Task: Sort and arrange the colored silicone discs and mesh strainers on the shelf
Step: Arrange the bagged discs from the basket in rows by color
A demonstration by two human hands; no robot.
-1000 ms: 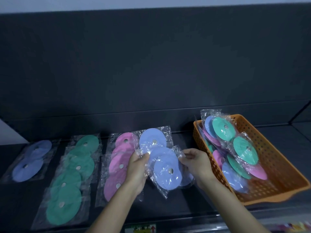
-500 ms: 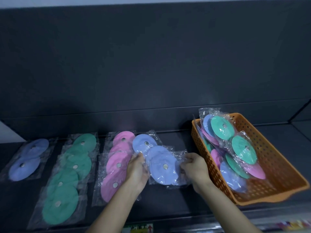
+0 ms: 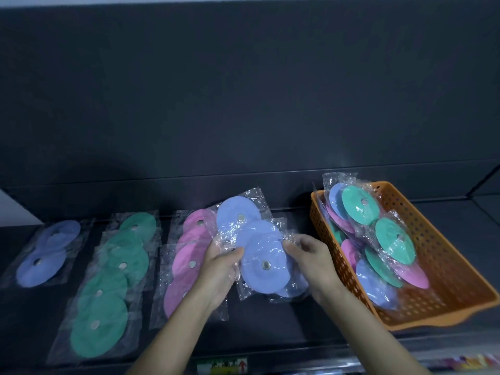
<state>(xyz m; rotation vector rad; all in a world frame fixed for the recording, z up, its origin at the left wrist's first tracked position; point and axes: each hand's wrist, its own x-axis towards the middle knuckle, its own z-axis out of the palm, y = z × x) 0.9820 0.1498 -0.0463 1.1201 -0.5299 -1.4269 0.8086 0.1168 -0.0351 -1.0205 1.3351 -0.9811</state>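
**A:** Several bagged blue discs, fanned out and overlapping, held just above the shelf, between the pink row and the orange basket.

**B:** Hands?

**A:** Both are grasping. The left hand pinches the crinkly bag edge on its side, thumb on top. The right hand pinches the opposite edge, fingers curled.

**B:** How will they handle?

**A:** Light, I'd say. The silicone looks floppy, so a disc held by one rim would probably droop. The clear film looks slick, so the packets could slide off each other. Not fragile.

**B:** Where to grip?

**A:** Pinch through the plastic onto the disc rim, not the loose film. Support both sides, as now. The metal stud is too small to take hold of.

**B:** Anything else?

**A:** The green row and a second blue row lie flat on the shelf. Mixed packets sit in the basket. I can't see any mesh strainers.
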